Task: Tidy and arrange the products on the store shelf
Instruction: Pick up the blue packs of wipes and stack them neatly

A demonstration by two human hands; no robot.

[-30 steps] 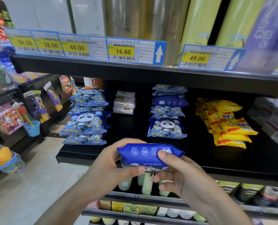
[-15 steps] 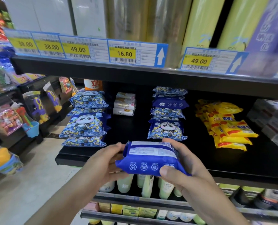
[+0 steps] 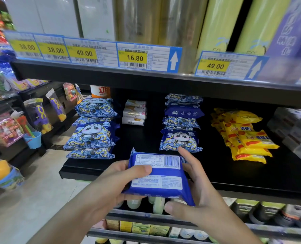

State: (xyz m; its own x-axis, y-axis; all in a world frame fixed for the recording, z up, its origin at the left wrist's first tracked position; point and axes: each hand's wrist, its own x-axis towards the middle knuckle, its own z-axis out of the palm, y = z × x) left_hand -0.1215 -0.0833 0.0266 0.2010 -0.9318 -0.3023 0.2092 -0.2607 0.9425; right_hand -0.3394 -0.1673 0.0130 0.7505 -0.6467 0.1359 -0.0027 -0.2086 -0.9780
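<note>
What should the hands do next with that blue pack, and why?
Probably turn the blue pack label-side down and set it on the bare black shelf. The left hand and right hand hold it with the barcode side up, while the panda packs show their fronts.

Single head-worn wide-angle view was used. Camera was aimed forward and slightly down, close to black shelf (image 3: 251, 176). Hands were caught at lower centre of frame; price-tag rail (image 3: 97, 53) was seen across upper frame, aisle floor (image 3: 31, 199) at lower left.
</note>
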